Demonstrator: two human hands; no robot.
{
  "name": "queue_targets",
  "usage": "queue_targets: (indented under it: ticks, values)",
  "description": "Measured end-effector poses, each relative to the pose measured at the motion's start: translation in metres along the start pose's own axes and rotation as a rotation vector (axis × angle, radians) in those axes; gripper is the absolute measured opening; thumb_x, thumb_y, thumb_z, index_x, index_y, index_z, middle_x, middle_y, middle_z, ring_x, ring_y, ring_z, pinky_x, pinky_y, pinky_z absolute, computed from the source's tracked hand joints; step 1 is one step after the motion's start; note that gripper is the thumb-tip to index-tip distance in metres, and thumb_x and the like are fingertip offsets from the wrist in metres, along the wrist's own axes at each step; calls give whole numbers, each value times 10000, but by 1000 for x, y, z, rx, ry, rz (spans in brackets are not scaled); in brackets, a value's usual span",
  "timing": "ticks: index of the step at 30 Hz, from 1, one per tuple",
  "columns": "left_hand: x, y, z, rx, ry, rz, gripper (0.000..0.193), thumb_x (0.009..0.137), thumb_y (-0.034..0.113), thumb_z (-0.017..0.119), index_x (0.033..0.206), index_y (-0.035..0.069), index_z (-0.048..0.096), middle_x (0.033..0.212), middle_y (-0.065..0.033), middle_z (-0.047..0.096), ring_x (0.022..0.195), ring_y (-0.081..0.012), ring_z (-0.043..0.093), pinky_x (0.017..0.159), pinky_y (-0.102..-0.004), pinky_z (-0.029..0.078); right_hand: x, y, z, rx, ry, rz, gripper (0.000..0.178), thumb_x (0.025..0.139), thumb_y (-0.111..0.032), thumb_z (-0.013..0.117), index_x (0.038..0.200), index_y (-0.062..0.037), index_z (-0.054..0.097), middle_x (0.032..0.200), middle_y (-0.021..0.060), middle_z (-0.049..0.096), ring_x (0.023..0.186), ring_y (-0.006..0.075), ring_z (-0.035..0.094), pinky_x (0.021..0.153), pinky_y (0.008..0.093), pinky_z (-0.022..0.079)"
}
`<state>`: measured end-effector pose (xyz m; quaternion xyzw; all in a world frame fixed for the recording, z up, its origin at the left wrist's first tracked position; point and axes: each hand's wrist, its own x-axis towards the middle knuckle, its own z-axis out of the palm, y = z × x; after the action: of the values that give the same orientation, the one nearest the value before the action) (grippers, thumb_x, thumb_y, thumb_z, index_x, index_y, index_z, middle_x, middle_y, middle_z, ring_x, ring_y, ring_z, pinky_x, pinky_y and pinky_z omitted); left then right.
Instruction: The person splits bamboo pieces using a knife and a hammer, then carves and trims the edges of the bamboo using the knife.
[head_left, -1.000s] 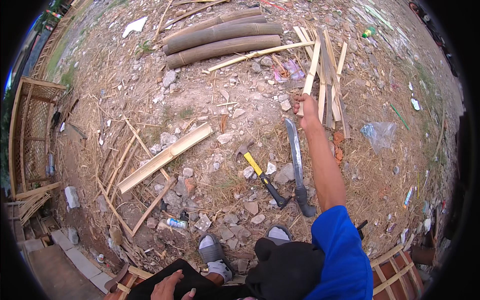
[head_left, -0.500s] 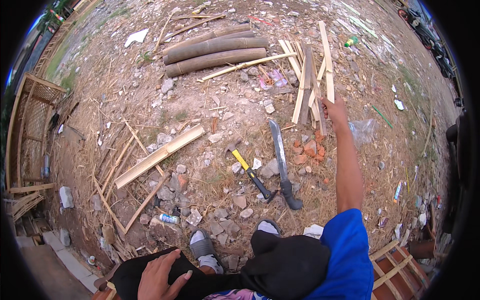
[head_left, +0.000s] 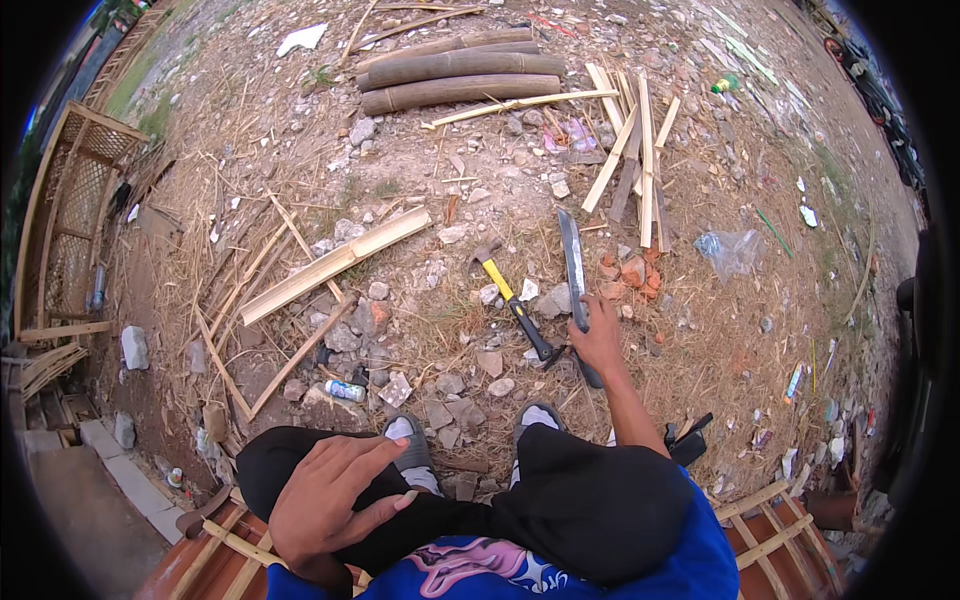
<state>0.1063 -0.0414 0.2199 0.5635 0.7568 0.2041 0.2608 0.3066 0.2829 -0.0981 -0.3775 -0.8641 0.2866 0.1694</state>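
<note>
My right hand [head_left: 598,338] is closed around the machete [head_left: 573,262] where its dark blade meets the black handle; the machete lies on the ground, blade pointing away. Just left of it rests a claw hammer [head_left: 512,303] with a yellow and black handle. My left hand [head_left: 338,492] holds nothing; its fingers stretch out above my left knee. Pale split bamboo strips [head_left: 646,170] lie piled beyond my right hand. A wide split bamboo piece [head_left: 338,262] lies on the left across thinner sticks.
Several thick bamboo poles [head_left: 460,88] lie at the far side. Broken red brick [head_left: 634,272] and a clear plastic bag [head_left: 730,252] are at the right. A small can [head_left: 345,391] lies before my left foot. A lattice panel [head_left: 70,225] stands far left.
My right hand has let go of a bamboo strip, which now lies on the pile, and has come back to the machete. My left hand stays over my knee. The view has shifted.
</note>
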Motion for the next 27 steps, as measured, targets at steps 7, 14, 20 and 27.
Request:
queue_targets:
  ticks: [7, 14, 20, 27]
  values:
    - [-5, -70, -62, -105, 382, -28, 462, 858, 193, 701, 1249, -14, 566, 1100, -166, 662, 1001, -336, 634, 905, -403, 468, -106, 3, 17, -72, 25, 133, 621, 757, -96, 709, 1308, 4, 442, 1210, 249, 499, 1121, 435, 499, 976, 492, 401]
    - [38, -356, 0, 504, 210, -385, 673, 803, 198, 722, 1414, 146, 442, 1402, -152, 485, 1324, -319, 444, 1073, -482, 376, -90, 15, 18, -46, -133, 215, 730, 779, -133, 705, 1394, 39, 353, 1188, 304, 534, 1091, 467, 535, 940, 518, 432]
    - [41, -434, 47, 578, 203, -935, 944, 743, 268, 773, 1517, 233, 234, 1570, -149, 243, 1457, -390, 216, 1144, -589, 258, -78, 21, 7, -239, -156, 204, 760, 778, -184, 712, 1403, 29, 335, 1170, 323, 555, 1038, 492, 572, 886, 533, 465]
    - [38, -487, 76, -1134, 1665, -1286, 838, 808, 388, 762, 1463, 83, 336, 1469, -144, 390, 1334, -399, 397, 1018, -471, 421, -72, 21, 12, -325, -257, 341, 805, 756, -204, 707, 1414, -10, 286, 964, 315, 646, 888, 495, 634, 805, 545, 499]
